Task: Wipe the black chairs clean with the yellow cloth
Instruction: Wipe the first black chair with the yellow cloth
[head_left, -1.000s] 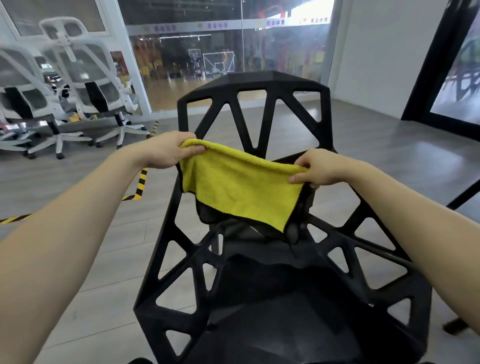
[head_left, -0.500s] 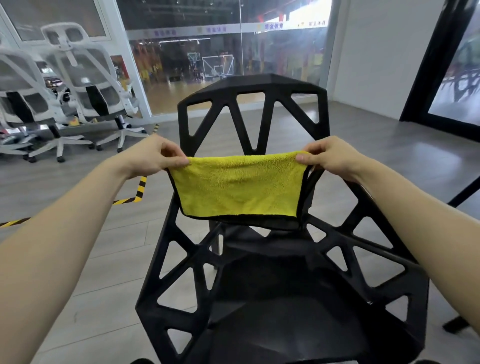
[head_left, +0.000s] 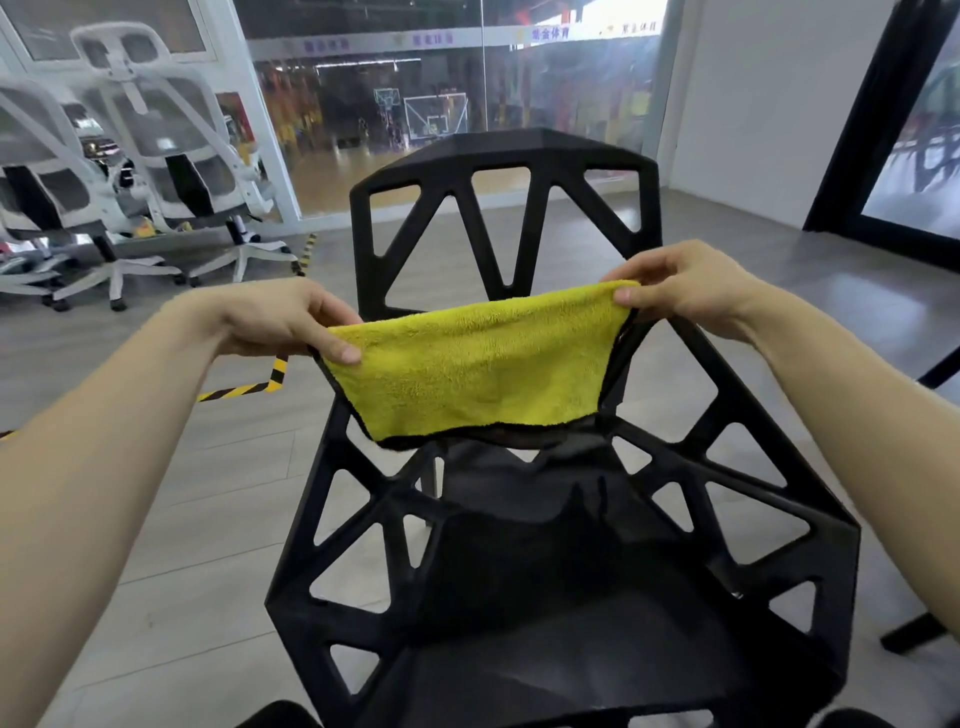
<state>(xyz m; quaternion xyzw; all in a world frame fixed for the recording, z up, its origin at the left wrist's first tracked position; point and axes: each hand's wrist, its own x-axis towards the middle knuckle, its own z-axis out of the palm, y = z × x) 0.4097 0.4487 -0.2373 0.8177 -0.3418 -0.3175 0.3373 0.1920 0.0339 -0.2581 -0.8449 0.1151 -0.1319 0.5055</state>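
Note:
A black chair with triangular cut-outs stands right in front of me, its backrest away from me. The yellow cloth, edged in black, hangs stretched flat in the air over the seat, in front of the backrest. My left hand pinches its upper left corner. My right hand pinches its upper right corner, a little higher. The cloth's lower edge hangs just above the seat back joint and hides part of the backrest.
Two white mesh office chairs stand at the back left by a glass wall. Yellow-black hazard tape runs across the grey plank floor on the left. A black leg of another piece of furniture shows at the right edge.
The cloth went from sagging and folded between my hands to pulled flat and taut. Both hands have moved apart and the right one has risen slightly.

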